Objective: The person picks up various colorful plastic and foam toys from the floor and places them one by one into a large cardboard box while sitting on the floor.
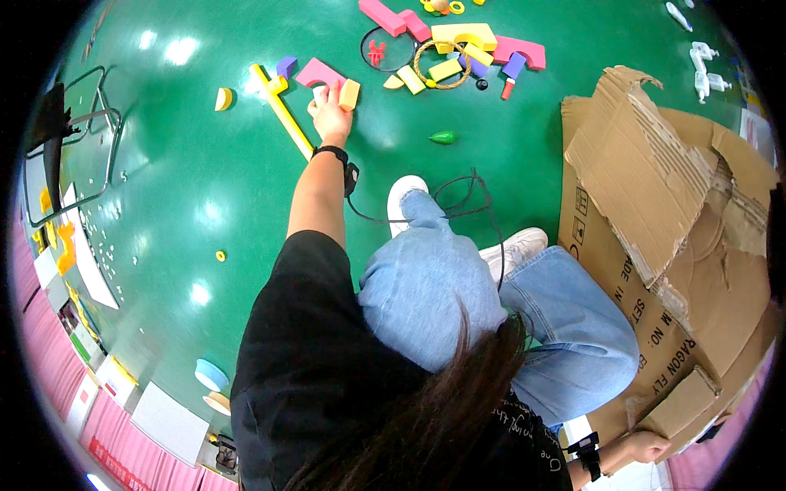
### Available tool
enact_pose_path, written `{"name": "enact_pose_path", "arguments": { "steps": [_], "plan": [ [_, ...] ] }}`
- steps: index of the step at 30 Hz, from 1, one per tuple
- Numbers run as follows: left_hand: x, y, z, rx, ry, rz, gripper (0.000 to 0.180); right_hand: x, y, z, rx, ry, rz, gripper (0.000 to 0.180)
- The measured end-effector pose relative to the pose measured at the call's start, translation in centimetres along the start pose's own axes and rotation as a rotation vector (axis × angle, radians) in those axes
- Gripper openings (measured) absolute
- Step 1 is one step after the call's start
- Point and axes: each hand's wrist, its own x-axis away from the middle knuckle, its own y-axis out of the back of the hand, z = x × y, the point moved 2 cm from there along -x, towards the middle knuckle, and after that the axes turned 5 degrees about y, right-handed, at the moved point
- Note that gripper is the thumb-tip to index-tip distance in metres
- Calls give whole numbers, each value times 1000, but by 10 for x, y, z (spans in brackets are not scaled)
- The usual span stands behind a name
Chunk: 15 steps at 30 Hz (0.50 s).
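Note:
My left hand (331, 119) reaches forward over the green floor, its fingers bent against an orange block (350, 95). Just past its fingertips lies a pink arch block (319, 72). To the left of that forearm is a long yellow plastic stick (288, 119), with a small purple block (286, 66) by its top. My right hand (645, 447), low at the right, is curled at the lower edge of a torn cardboard box (610, 270). Its fingertips are partly hidden. Both wrists wear black straps, and a black cable runs from the left one.
More toys lie ahead: a rope ring (420, 69), a black hoop (364, 53), a yellow arch block (465, 34), a green toy (443, 137). A metal-framed chair (106, 135) stands left. My white shoes (407, 190) and the loose cable (483, 196) are close in front.

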Motion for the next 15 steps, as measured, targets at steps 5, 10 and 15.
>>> {"name": "enact_pose_path", "arguments": {
  "steps": [5,10,15],
  "plan": [
    [-5,-3,-8,19,31,28,57,-5,-7,-19,-50,1,-7,46],
    [-11,-9,-1,25,78,-39,56,1,-6,-11,-47,-1,-14,43],
    [-14,-3,2,125,-10,-84,52,6,0,8,-130,-74,3,39]
  ]
}}
